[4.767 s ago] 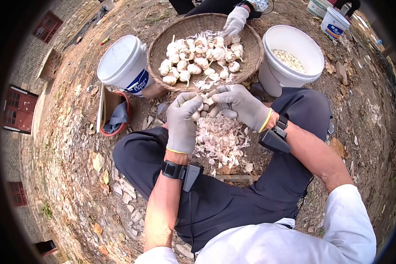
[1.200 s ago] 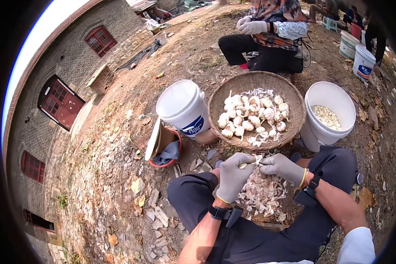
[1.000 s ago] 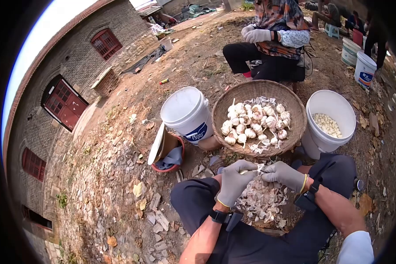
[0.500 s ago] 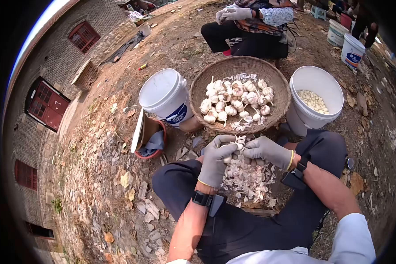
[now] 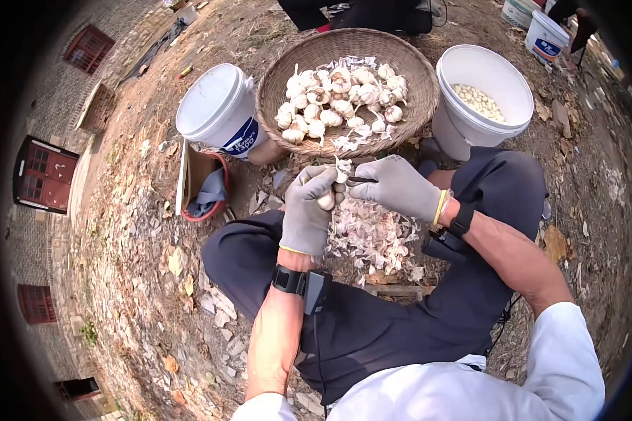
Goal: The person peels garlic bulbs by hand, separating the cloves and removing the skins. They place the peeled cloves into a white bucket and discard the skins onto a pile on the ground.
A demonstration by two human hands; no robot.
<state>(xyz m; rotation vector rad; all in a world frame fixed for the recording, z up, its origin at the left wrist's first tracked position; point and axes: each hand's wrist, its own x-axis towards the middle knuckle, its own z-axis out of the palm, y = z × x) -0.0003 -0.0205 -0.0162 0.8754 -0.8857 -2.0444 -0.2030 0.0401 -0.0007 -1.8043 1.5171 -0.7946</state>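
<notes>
My left hand (image 5: 309, 210), in a grey glove, is closed around garlic (image 5: 326, 200), with whitish bulb and papery skin showing between its fingers. Close against it on the right, my right hand (image 5: 398, 187), also gloved, pinches a small dark object (image 5: 361, 180) that could be a tool; its shape is mostly hidden. Both hands are just below the near rim of a wicker basket (image 5: 418, 70) that holds several whole garlic bulbs (image 5: 340, 105). Under the hands lies a heap of garlic skins (image 5: 379, 235).
A white bucket (image 5: 214, 105) stands left of the basket, beside a red tub (image 5: 220, 200) with cloth inside. Right of it, another white bucket (image 5: 456, 126) holds peeled cloves (image 5: 479, 102). A seated person's dark legs (image 5: 372, 15) show beyond the basket. More buckets (image 5: 545, 36) stand far right.
The view has tilted down and shifted, so the basket and buckets sit higher and further left. The dark object at my right fingers now shows. My left hand still holds garlic.
</notes>
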